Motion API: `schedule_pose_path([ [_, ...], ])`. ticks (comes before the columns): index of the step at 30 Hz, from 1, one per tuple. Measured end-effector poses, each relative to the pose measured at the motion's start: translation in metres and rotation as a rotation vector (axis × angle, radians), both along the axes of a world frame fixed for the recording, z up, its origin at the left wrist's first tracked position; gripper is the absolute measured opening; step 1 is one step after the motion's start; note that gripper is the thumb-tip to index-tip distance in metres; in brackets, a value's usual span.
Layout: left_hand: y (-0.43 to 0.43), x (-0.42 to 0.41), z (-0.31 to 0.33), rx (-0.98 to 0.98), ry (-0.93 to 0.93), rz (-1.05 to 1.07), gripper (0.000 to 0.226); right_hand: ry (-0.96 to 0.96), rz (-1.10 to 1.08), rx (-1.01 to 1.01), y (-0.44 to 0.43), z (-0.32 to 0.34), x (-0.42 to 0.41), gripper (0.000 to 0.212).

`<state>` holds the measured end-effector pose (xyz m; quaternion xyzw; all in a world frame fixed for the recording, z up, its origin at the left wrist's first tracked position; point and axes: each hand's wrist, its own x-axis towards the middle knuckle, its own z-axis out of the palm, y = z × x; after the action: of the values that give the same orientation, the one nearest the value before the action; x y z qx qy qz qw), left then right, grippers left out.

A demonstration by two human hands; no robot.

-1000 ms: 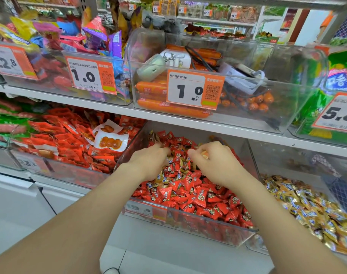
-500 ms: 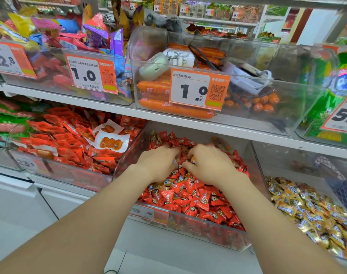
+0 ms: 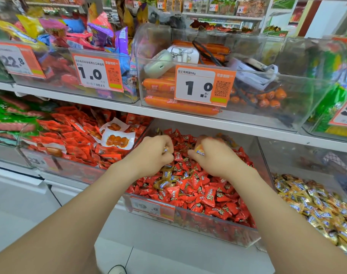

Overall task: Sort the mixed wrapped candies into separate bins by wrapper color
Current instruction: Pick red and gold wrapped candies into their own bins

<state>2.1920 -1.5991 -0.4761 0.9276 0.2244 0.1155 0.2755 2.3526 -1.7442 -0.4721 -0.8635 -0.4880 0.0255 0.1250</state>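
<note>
Hands have parted a little since half a second back, each lifted slightly off the pile with a wrapper in it. Overhead the white shelf point(image 3: 188, 119) overhangs the bins, so headroom is tight at the back and the open room is toward the front. Dead ahead is the clear red-candy bin point(image 3: 208, 222), and the gold-candy bin point(image 3: 299, 153) sits just beside it on the right. Nearer that bin is the right hand point(image 3: 215, 158); the left hand point(image 3: 149, 156) is farther. Judged move: carry gold pieces rightward over the dividing wall. At its fingertips the left hand pinches a gold candy point(image 3: 165, 149), and the right hand grips an orange-gold candy point(image 3: 199, 151). Filling the bin are red candies point(image 3: 208, 196). Just below the left hand lie stray gold candies point(image 3: 166, 176), long axes mixed.
</note>
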Motion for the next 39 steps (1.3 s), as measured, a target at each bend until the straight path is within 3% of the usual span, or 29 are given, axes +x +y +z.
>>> schedule_pose_path([
  [4,-0.01,-0.009,0.007,0.011,-0.027,0.056,0.024,0.157,0.061,0.171,-0.016,0.007,-0.007,0.027],
  [6,-0.011,-0.012,0.006,0.046,-0.058,0.1,0.045,0.249,0.088,0.227,-0.021,0.008,-0.012,0.012],
  [8,-0.009,-0.015,0.003,0.094,-0.051,0.087,0.058,0.313,0.115,0.276,-0.023,0.007,-0.017,0.016],
  [14,-0.017,-0.025,0.007,0.135,0.296,-0.043,0.03,0.332,0.099,0.25,-0.026,0.009,-0.027,0.021],
  [17,-0.018,-0.028,0.007,0.184,0.459,-0.095,0.052,0.196,0.22,0.085,-0.025,0.007,-0.033,0.015],
  [21,-0.018,-0.022,0.001,0.217,0.493,-0.081,0.053,-0.135,0.221,-0.221,-0.017,-0.006,-0.044,0.043],
  [27,-0.016,-0.009,-0.015,0.255,0.452,-0.047,0.04,-0.266,0.11,-0.207,-0.011,-0.003,-0.042,0.036],
  [30,-0.013,-0.005,-0.02,0.237,0.425,-0.044,0.041,-0.331,0.087,-0.143,-0.014,0.0,-0.043,0.022],
  [34,-0.002,-0.007,-0.02,0.158,0.381,-0.042,0.046,-0.157,0.182,-0.063,-0.015,0.003,-0.044,0.011],
  [37,0.0,-0.009,-0.019,0.115,0.321,-0.036,0.038,0.071,0.289,-0.188,-0.016,0.001,-0.045,0.025],
  [39,-0.002,-0.011,-0.015,0.074,0.245,-0.015,0.031,0.101,0.324,-0.291,-0.016,0.003,-0.045,0.041],
])
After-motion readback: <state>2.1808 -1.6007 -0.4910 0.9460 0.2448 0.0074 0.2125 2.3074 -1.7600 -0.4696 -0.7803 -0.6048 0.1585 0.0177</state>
